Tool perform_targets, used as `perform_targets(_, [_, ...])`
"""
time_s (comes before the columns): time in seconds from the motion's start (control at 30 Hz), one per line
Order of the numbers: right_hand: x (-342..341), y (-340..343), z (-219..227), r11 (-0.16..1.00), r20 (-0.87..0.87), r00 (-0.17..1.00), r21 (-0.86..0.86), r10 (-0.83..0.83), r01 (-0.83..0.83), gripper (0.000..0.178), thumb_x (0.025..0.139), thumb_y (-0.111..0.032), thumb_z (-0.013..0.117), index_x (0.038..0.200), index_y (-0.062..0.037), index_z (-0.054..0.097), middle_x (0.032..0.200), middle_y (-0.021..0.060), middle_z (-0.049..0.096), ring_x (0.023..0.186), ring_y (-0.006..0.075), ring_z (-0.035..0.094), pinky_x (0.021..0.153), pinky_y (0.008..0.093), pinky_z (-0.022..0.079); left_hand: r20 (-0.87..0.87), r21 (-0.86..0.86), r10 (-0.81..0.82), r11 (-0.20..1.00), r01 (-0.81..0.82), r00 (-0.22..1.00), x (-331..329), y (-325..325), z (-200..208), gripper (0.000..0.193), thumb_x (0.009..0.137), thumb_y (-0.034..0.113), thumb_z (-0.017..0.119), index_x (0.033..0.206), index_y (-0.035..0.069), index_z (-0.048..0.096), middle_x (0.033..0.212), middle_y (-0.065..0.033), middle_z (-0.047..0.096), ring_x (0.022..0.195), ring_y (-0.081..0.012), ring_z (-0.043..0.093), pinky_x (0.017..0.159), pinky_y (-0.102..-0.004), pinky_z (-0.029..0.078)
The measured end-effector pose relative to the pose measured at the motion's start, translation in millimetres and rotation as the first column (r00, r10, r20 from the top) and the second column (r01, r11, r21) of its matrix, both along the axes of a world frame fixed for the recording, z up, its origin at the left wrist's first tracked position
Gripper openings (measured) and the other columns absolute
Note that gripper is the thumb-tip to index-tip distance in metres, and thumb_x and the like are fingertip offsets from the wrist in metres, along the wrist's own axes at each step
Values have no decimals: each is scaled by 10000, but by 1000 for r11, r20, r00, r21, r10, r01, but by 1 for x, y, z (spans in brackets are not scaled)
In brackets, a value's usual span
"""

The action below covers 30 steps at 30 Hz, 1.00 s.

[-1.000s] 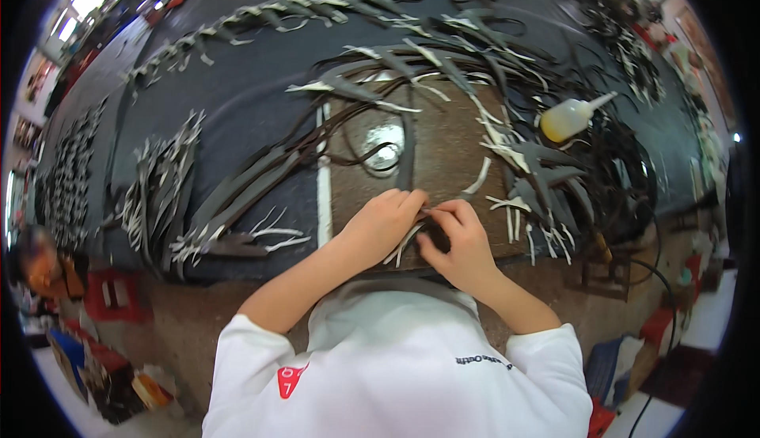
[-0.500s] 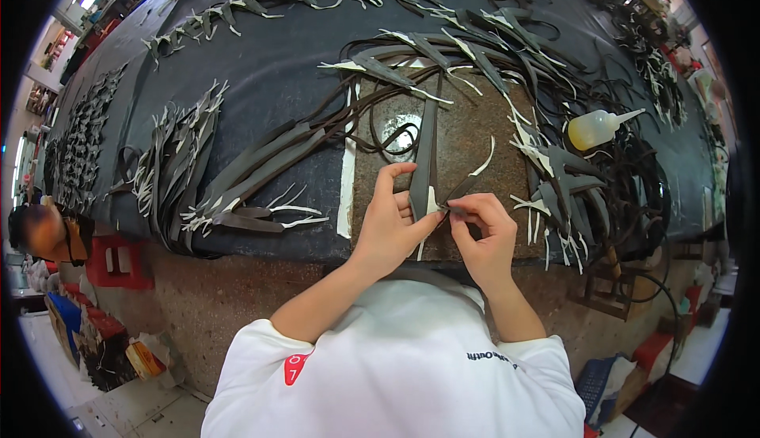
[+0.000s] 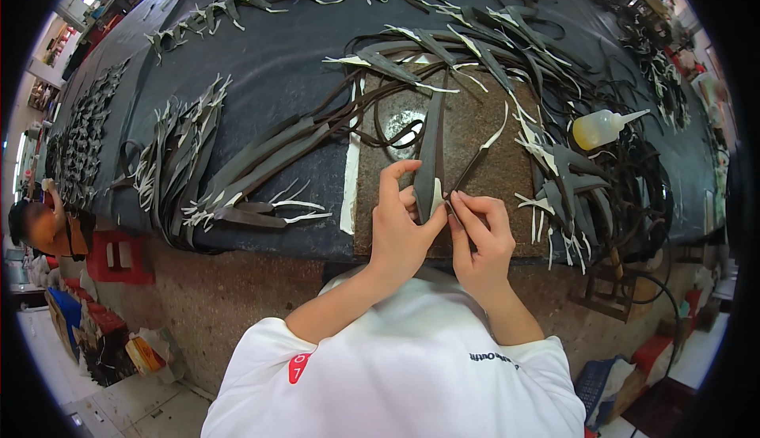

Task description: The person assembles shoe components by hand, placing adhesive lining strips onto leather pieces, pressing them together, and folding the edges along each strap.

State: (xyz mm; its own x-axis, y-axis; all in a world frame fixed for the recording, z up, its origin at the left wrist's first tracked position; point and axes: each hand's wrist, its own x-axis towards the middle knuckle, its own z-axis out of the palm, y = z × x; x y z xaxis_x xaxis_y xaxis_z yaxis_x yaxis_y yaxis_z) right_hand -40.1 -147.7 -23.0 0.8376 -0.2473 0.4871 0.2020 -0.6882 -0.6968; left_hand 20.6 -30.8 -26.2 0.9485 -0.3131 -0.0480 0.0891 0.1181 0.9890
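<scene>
Work at a brown board (image 3: pixel 507 189) on a black table (image 3: pixel 261 74); clock directions are taken from the board's centre, 12 o'clock lying away from the wearer. The left hand (image 3: pixel 401 223), at 7 o'clock, is closed on the near end of a wide grey strap (image 3: pixel 431 149), thumb against lower fingers, with the index finger arched apart. The strap runs up the board toward 12 o'clock. The right hand (image 3: pixel 484 236), at 5 o'clock, has thumb and forefinger together, pinching the near end of a narrow dark strip (image 3: pixel 473 167); its white tail (image 3: pixel 498 133) points to 1 o'clock. A squeeze bottle (image 3: pixel 599 129) of yellow liquid lies between 2 and 3 o'clock, near a strap pile (image 3: pixel 558 161) at 3. A strap bundle (image 3: pixel 178 153) lies at 9 o'clock.
</scene>
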Motion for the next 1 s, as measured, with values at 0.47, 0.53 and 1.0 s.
perform_targets(0.47, [-6, -3, 9, 977, 132, 991, -212, 30, -1, 451, 658, 90, 629, 1107, 64, 663, 1087, 175, 613, 924, 320, 581, 805, 388, 501, -174, -289, -97, 956, 44, 980, -5, 0, 12, 374, 895, -78, 564, 1181, 16, 341, 963, -128, 633, 862, -106, 628, 708, -204, 515])
perform_targets(0.53, [-6, -3, 9, 974, 132, 991, -228, 31, 0, 455, 657, 82, 630, 1111, 68, 660, 1092, 173, 612, 926, 320, 579, 803, 388, 501, -165, -276, -96, 960, 47, 982, -6, 1, 13, 361, 902, -70, 564, 1172, 27, 346, 948, -144, 646, 830, -105, 636, 668, -193, 506])
perform_targets(1.0, [-3, -5, 20, 837, 112, 989, -547, 100, -23, 408, 642, 59, 633, 1039, 151, 640, 1073, 236, 615, 886, 312, 598, 738, 357, 534, -152, -244, -105, 968, 65, 983, -8, 9, 12, 293, 931, -31, 548, 1120, 61, 343, 897, -135, 665, 730, -78, 630, 571, -170, 469])
